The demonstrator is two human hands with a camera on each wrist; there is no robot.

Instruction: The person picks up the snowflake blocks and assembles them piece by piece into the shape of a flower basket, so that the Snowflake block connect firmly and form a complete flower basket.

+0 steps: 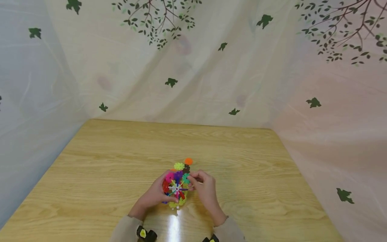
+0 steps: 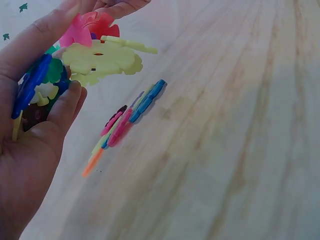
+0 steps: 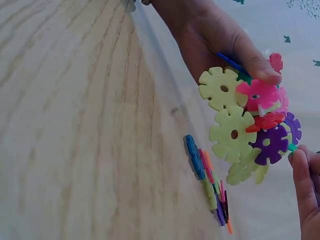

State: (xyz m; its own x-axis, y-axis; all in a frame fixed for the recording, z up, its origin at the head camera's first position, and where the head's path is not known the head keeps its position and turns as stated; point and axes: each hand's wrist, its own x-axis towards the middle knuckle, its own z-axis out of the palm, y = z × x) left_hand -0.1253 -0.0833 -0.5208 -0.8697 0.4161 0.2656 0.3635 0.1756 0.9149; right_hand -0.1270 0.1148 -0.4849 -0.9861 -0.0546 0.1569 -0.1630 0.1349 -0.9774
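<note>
Pale yellow, hot pink, red, purple, green and blue mingled in the clustered notched discs (image 3: 265, 121); the flat-lying discs (image 3: 208, 189) showed blue, pink, yellow, purple and orange. Honey-coloured grain streaked the wooden table (image 1: 242, 161); dark green leaves (image 1: 264, 21) dotted the cream curtain (image 1: 205, 84).

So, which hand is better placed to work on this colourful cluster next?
Likely the right hand: it pinches a green piece at one side of the cluster, which the left hand holds.

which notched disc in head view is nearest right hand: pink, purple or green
The green notched disc, touching the right hand; the purple one and pink one sit farther left.
</note>
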